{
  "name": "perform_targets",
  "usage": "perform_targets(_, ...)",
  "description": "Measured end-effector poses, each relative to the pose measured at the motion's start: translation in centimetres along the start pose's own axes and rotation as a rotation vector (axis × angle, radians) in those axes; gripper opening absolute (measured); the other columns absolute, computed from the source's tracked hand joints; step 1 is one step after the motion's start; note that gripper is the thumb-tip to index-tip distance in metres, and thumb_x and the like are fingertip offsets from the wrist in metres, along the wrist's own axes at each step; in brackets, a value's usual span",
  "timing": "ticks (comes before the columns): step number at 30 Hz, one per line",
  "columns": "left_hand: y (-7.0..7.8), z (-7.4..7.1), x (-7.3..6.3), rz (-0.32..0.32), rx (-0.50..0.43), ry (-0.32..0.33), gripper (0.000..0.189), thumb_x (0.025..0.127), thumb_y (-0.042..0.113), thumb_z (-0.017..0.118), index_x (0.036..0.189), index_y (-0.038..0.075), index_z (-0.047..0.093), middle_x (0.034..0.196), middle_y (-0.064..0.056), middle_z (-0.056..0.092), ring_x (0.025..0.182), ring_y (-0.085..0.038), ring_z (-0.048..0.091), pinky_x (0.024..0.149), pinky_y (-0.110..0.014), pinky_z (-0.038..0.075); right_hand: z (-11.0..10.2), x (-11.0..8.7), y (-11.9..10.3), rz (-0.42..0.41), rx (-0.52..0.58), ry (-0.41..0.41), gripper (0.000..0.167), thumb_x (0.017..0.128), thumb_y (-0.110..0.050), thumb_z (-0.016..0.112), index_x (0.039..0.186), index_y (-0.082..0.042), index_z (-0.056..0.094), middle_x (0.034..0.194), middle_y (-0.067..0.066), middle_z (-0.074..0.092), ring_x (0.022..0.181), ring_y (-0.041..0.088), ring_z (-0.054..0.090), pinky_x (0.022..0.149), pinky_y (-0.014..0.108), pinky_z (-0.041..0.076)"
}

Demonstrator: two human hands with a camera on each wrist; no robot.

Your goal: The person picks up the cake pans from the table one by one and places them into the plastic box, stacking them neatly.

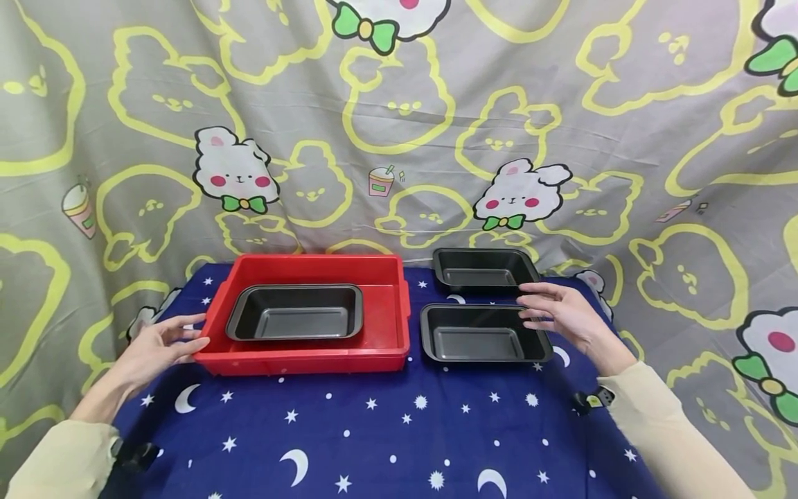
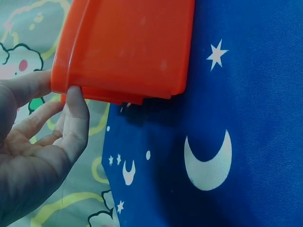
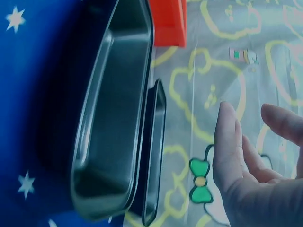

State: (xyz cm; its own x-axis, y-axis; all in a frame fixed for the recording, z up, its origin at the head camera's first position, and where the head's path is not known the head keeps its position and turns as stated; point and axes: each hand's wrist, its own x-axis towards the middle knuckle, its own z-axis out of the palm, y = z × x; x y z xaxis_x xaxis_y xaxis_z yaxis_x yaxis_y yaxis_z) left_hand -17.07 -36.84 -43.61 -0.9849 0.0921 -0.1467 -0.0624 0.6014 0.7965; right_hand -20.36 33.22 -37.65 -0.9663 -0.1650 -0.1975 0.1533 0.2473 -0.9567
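On the left of the cloth, a red tray (image 1: pixel 380 322) holds a dark loaf pan (image 1: pixel 308 322). At the tray's left side my left hand (image 1: pixel 158 350) grips the rim; in the left wrist view its fingertips (image 2: pixel 75 97) meet the red edge. To the right of the tray are two more dark loaf pans, the front pan (image 1: pixel 476 343) and the back pan (image 1: pixel 476 276). My right hand (image 1: pixel 564 315) hovers over their right ends with fingers spread. Nothing is in it, and the right wrist view shows it apart from both pans.
A dark blue cloth (image 1: pixel 374 430) with white moons and stars covers the table. Close behind hangs a grey curtain (image 1: pixel 299 235) with a rabbit and bear print. A dark strap with a metal connector (image 1: pixel 601 398) sits near my right sleeve.
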Motion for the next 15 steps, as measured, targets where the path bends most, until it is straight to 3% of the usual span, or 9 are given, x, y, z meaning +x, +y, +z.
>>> perform_targets(7, 0.2, -0.1, 0.0, -0.005, -0.006, -0.003, 0.074, 0.103, 0.027, 0.069, 0.158, -0.009, 0.035, 0.133, -0.031, 0.061, 0.089, 0.0, 0.071, 0.08, -0.027, 0.065, -2.3, -0.5, 2.1, 0.032, 0.086, -0.041, 0.021, 0.108, -0.016, 0.059, 0.127, -0.022, 0.064, 0.107, -0.015, 0.077, 0.096, 0.009, 0.077, 0.084, 0.027, 0.065)
perform_targets(15, 0.1, 0.0, 0.1, 0.006, -0.02, -0.002, 0.074, 0.103, 0.028, 0.07, 0.158, -0.008, 0.037, 0.131, -0.029, 0.063, 0.089, -0.001, 0.072, 0.079, -0.025, 0.064, -5.3, -0.7, 5.4, 0.083, 0.16, -0.028, 0.023, 0.109, -0.013, 0.057, 0.114, -0.032, 0.067, 0.103, -0.017, 0.077, 0.096, 0.007, 0.077, 0.084, 0.026, 0.064)
